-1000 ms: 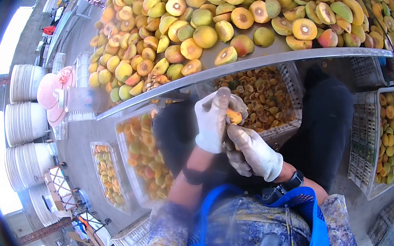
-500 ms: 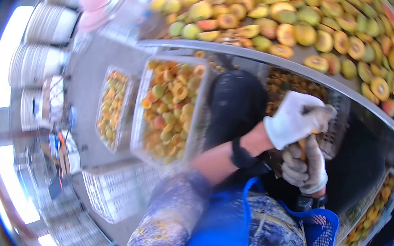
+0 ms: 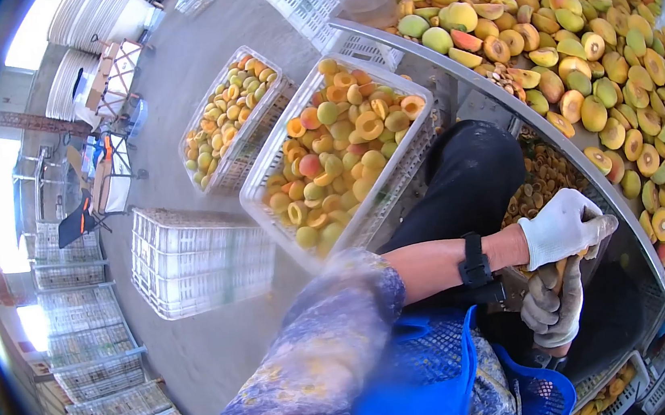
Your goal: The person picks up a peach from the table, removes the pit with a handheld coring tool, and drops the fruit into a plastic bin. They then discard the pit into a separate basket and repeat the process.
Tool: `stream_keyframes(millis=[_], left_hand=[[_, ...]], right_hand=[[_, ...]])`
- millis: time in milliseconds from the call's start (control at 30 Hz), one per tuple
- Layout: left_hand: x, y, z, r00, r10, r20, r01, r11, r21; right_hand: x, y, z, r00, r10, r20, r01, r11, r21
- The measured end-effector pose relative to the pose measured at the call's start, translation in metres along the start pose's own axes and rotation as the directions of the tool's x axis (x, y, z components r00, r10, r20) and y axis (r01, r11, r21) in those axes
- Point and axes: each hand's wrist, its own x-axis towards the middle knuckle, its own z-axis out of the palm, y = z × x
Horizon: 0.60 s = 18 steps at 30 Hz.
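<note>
Just under the steel rim of the table point(image 3: 422, 56), your two gloved hands meet, one stacked on the other. Your left hand point(image 3: 562, 228), in the white glove, is on top with its fingers point(image 3: 598, 226) folded down into a closed grip. Your right hand point(image 3: 555, 307), in the greyer glove, sits directly beneath, its fingers point(image 3: 536, 309) curled tight as well.

Between the two gloves a sliver of orange fruit point(image 3: 558, 269) shows, pinched from above by the left fingers and running down into the right fist. Most of it is hidden, so its shape cannot be told.

Just beyond your left fingertips, below the tabletop, brown pits point(image 3: 538, 178) lie heaped. Further out from the fingers, the tabletop is piled with halved fruit point(image 3: 621, 96) in yellow, green and orange, many with the cut face up. Back along your left forearm from the fingers, a black wristband point(image 3: 474, 261) circles the wrist, and beside it your knee point(image 3: 466, 169) rises in dark cloth.

Well away from both hands, on the floor past your left elbow, a white crate point(image 3: 402, 176) is filled with fruit halves. A second crate point(image 3: 250, 155) stands just beside it on the far side, and an upturned crate point(image 3: 192, 259) sits closer to you. Nearer your body than the right fingers hangs the blue apron point(image 3: 423, 376).
</note>
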Motion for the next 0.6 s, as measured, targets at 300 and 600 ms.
stream_keyframes(millis=[300, 600], left_hand=[[-0.038, 0.018, 0.018, 0.99, 0.135, -0.034, -0.139, 0.975, -0.174], [-0.046, 0.01, 0.004, 0.996, 0.047, 0.072, -0.025, 0.957, -0.289]], right_hand=[[-0.022, 0.009, 0.008, 0.957, 0.065, 0.282, -0.11, 0.983, 0.146], [-0.021, 0.028, 0.026, 0.989, -0.009, 0.147, 0.011, 1.0, -0.016]])
